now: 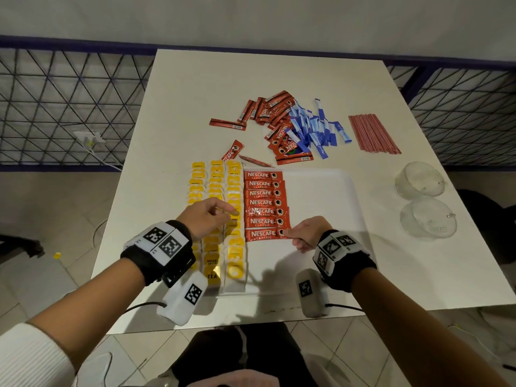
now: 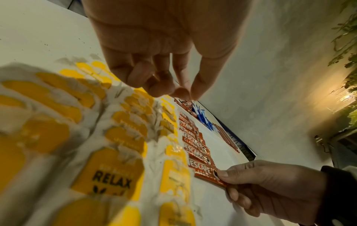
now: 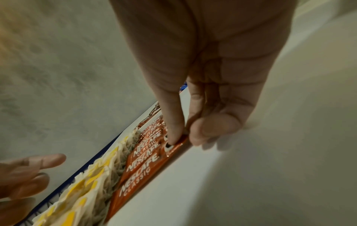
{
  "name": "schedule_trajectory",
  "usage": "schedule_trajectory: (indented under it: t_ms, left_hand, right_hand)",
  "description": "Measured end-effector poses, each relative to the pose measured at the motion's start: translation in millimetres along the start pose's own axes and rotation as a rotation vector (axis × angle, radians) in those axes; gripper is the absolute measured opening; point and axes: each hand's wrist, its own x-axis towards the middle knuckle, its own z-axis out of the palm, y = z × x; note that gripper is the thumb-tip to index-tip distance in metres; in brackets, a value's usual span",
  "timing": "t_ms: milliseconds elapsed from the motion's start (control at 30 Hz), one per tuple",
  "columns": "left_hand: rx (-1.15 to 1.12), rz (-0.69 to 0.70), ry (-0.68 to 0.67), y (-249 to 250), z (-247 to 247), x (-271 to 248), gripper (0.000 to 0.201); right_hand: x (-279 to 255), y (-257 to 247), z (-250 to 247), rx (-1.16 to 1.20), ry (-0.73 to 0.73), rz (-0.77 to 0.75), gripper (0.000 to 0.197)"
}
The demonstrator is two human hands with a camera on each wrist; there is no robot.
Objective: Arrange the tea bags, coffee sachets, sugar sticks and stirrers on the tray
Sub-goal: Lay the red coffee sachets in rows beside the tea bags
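Right hand (image 1: pixel 305 233) pinches nearest coffee sachet (image 1: pixel 265 235); left hand (image 1: pixel 208 216) hovers relaxed, empty.

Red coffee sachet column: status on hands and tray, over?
Right hand pinching nearest red Nescafe sachet on white plastic tray. Left hand empty over yellow tea bags. Nothing blocking.

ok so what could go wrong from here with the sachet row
The right hand pinches the end of the nearest coffee sachet; a sideways drag as it lets go could skew the neat red column above it. The left hand hovers low over the overlapping tea bags, so a brush could ruffle those rows. The loose sachets and sugar sticks lie tangled, so one grab may lift both kinds.
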Motion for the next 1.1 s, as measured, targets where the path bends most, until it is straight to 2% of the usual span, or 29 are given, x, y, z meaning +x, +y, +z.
schedule_trajectory:
  t_ms: [400,567,867,1033,1100]
  left_hand:
    - [0.021,0.009,0.001,1.0,-4.8,-3.8,0.019]
    - [0.041,0.004,-0.006,-0.8,-4.7,-3.9,0.011]
    - [0.049,0.004,-0.005,-0.3,-6.3,-5.3,0.012]
    - [0.054,0.008,0.015,0.6,-8.0,-6.2,0.012]
    - [0.050,0.006,0.022,1.0,-8.2,-6.2,0.012]
  right_hand:
    - [4.6,3.0,3.3,-0.046,0.043,0.002,0.026]
    - [5.8,3.4,5.1,-0.064,0.045,0.000,0.027]
    - [5.9,2.7,3.4,-0.040,0.051,-0.011,0.031]
    - [8.0,-3.5,2.0,0.025,0.160,-0.136,0.012]
    - [9.0,-5.8,2.8,0.003,0.165,-0.178,0.016]
